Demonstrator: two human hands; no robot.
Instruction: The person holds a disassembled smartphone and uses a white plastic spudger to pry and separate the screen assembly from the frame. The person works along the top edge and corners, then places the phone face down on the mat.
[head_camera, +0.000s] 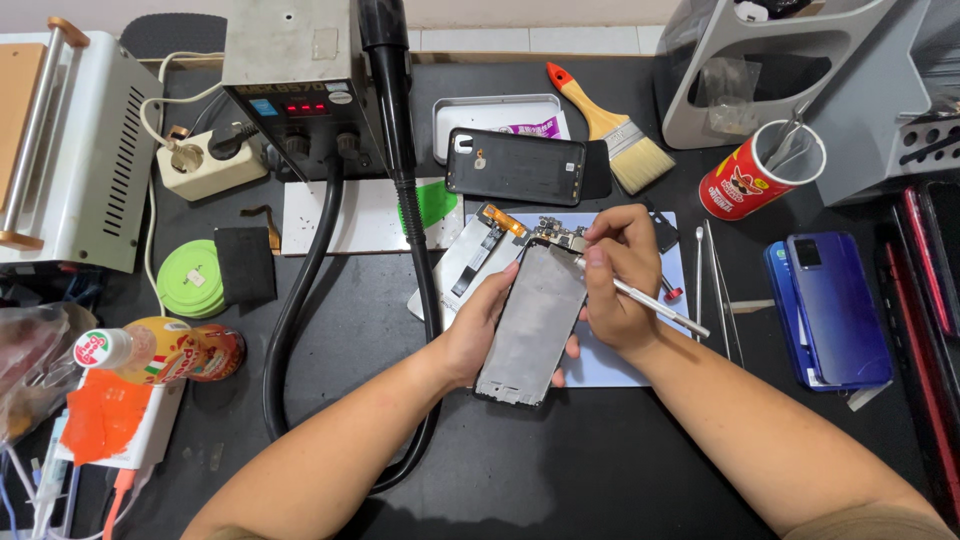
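One opened phone frame (530, 325) is gripped over the mat by the left hand (478, 330), one screwdriver (640, 297) pinched by the right hand (618, 285); two blue phones (835, 310) lie right, tweezers stand in one red cup (745, 180).

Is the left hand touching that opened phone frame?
Touching. The head view shows the left hand gripping the phone frame along its left edge, fingertips wrapped around underneath.

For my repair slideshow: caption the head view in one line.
Left hand steadies an opened phone frame while right hand works a metal screwdriver at its top edge.
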